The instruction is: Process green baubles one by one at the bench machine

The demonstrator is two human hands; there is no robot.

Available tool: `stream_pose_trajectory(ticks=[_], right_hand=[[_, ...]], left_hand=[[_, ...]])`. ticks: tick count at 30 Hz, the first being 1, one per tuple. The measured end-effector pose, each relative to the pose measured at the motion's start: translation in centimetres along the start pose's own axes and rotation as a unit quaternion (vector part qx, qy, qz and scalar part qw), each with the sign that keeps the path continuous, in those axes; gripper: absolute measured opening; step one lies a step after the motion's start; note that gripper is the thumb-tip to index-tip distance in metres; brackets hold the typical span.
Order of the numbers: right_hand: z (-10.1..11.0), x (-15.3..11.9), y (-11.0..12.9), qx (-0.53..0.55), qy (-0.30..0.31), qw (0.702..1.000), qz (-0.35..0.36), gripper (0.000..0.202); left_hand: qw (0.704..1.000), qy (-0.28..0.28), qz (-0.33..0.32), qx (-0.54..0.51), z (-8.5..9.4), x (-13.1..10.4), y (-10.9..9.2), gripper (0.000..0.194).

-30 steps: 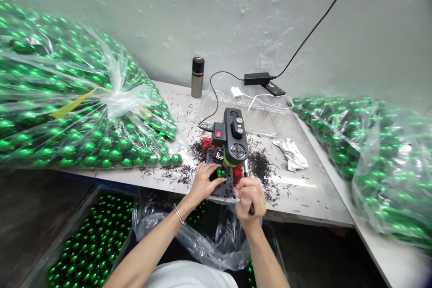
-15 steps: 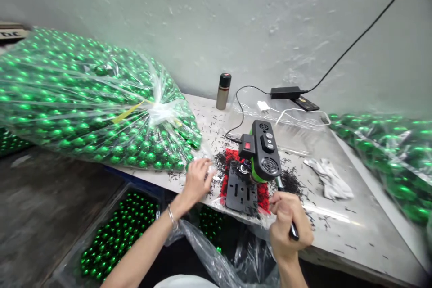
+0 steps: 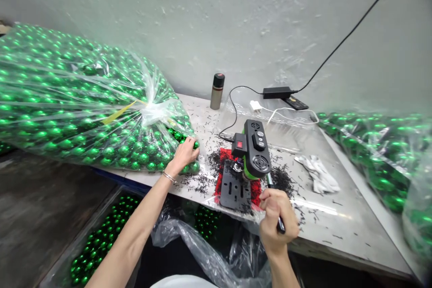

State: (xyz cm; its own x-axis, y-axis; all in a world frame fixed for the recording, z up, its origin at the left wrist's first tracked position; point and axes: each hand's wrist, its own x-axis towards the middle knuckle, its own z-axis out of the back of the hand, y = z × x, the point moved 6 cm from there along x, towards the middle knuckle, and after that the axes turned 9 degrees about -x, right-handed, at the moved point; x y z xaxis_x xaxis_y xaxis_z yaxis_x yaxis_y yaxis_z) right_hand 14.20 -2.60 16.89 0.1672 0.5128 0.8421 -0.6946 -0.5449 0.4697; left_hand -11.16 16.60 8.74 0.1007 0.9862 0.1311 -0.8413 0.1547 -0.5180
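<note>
My left hand [image 3: 184, 155] is at the torn opening in the near corner of a big clear plastic bag [image 3: 153, 114] full of shiny green balls. Its fingers are closed round one green ball [image 3: 196, 145]. My right hand [image 3: 279, 218] is wrapped round the black lever handle [image 3: 281, 226] of a small bench machine [image 3: 258, 148]. That machine has a black vented head with a green band and a slotted black base plate [image 3: 232, 191]. Under the base lies a red cloth [image 3: 218, 189], with short black bits strewn over and around it.
A spray can [image 3: 217, 92] stands by the wall. Behind the machine are a clear plastic tray [image 3: 286, 137], a black power adapter [image 3: 276, 93] and a white plug [image 3: 255, 106]. White gloves [image 3: 319, 173] lie to the right, near another bag of green balls [image 3: 374, 162]. Below, a bin [image 3: 67, 254] holds more balls.
My left hand has moved left and up from the table by the machine to the bag's opening and closed on a green ball. My right hand stays on the lever. The view has shifted slightly.
</note>
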Motion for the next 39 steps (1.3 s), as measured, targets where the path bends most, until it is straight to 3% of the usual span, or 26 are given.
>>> stream_pose_trajectory(ticks=[2,3,7,10,13,15,17,20,23,28,39], right_hand=[[0.0,0.0,0.1,-0.002,0.001,1.000,0.001,0.028],[0.0,0.0,0.1,-0.003,0.001,1.000,0.000,0.028],[0.0,-0.1,0.2,-0.007,0.000,1.000,-0.008,0.027],[0.0,0.1,0.3,-0.010,0.004,1.000,-0.014,0.026],[0.0,0.5,0.5,-0.014,0.011,1.000,-0.019,0.026],[0.0,0.7,0.6,-0.017,0.017,1.000,-0.019,0.026],[0.0,0.8,0.7,-0.017,0.023,0.999,-0.018,0.026],[0.0,0.7,0.7,-0.014,0.028,0.999,-0.017,0.026],[0.1,0.6,0.6,-0.015,0.027,0.999,-0.013,0.026],[0.0,0.5,0.6,-0.014,0.029,0.999,0.000,0.026],[0.2,1.6,0.7,-0.016,0.017,1.000,-0.008,0.022]], left_hand=[[0.984,-0.039,0.017,-0.173,0.6,-1.1,0.3,0.033],[0.961,-0.046,0.034,-0.269,0.6,-1.9,0.4,0.035],[0.828,0.020,0.109,-0.550,-1.5,-5.4,-1.0,0.054],[0.748,0.091,0.149,-0.641,-4.3,-7.8,-3.8,0.066],[0.719,0.119,0.180,-0.660,-7.1,-9.3,-6.1,0.066],[0.740,0.129,0.174,-0.637,-8.6,-9.6,-7.2,0.060],[0.787,0.135,0.140,-0.586,-9.4,-9.6,-7.9,0.052],[0.871,0.110,0.058,-0.475,-9.5,-9.3,-8.3,0.043],[0.921,0.099,-0.033,-0.375,-9.0,-9.5,-8.7,0.041],[0.944,0.114,-0.117,-0.287,-8.5,-10.2,-8.9,0.042],[0.948,0.149,-0.151,-0.239,-8.6,-9.1,-9.4,0.039]])
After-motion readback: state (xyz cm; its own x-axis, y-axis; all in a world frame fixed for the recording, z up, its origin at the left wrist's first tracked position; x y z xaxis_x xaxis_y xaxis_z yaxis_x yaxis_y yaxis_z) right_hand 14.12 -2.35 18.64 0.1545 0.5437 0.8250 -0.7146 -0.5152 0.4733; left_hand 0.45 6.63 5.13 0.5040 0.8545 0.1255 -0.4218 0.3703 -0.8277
